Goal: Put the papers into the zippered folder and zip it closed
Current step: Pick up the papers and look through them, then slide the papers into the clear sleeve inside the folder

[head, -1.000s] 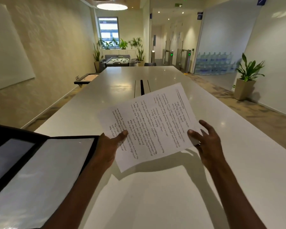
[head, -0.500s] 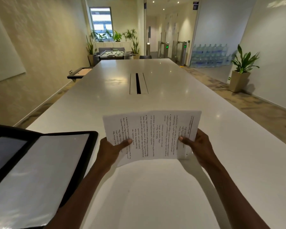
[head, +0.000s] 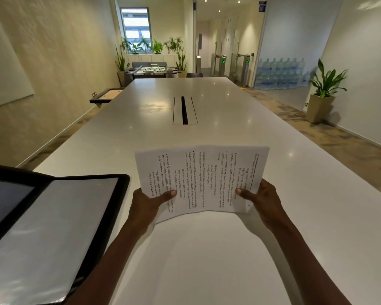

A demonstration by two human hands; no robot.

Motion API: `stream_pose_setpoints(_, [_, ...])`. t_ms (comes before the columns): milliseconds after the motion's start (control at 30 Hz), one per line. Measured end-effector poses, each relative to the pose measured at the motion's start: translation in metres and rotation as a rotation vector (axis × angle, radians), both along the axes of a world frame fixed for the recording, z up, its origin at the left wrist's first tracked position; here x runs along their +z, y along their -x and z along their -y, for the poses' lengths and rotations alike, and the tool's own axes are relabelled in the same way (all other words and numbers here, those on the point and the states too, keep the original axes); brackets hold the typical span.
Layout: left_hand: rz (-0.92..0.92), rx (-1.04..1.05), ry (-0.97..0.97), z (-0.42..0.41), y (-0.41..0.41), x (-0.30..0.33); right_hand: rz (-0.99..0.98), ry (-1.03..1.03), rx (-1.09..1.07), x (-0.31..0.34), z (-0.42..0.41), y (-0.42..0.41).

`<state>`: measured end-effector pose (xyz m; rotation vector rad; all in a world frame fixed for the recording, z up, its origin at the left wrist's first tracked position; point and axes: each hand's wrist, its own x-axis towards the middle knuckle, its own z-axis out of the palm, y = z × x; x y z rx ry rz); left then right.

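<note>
I hold the printed papers (head: 201, 179) upright above the white table (head: 229, 249), text running sideways. My left hand (head: 149, 205) grips their lower left corner with the thumb on the front. My right hand (head: 261, 202) grips the lower right corner the same way. The black zippered folder (head: 53, 227) lies open at the left on the table's near corner, its clear inner sleeve facing up, its left half cut off by the frame edge. The papers are to the right of the folder and apart from it.
A long cable slot (head: 184, 111) sits in the table's middle. A potted plant (head: 322, 93) stands by the right wall. A low black tray table (head: 107, 95) stands by the left wall. A table-football game (head: 153, 70) and plants are at the far end.
My right hand has closed on the papers' right corner. The papers turned from slanted to level and came lower and closer to me. The folder has not moved.
</note>
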<state>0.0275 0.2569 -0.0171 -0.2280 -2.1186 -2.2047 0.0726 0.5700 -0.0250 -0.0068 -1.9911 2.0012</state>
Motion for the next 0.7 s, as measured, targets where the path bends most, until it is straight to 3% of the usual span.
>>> stream_pose_setpoints(367, [0.109, -0.022, 0.048, 0.006, 0.012, 0.006, 0.039, -0.189, 0.075, 0.018, -0.004, 0.003])
stream_pose_setpoints(533, [0.195, -0.174, -0.159, 0.015, 0.017, 0.015, -0.012, -0.147, 0.207, 0.029, -0.012, 0.003])
stream_pose_setpoints(700, [0.304, -0.248, -0.155, 0.020, 0.008, 0.025, -0.010, -0.020, 0.192, 0.023, -0.005, 0.004])
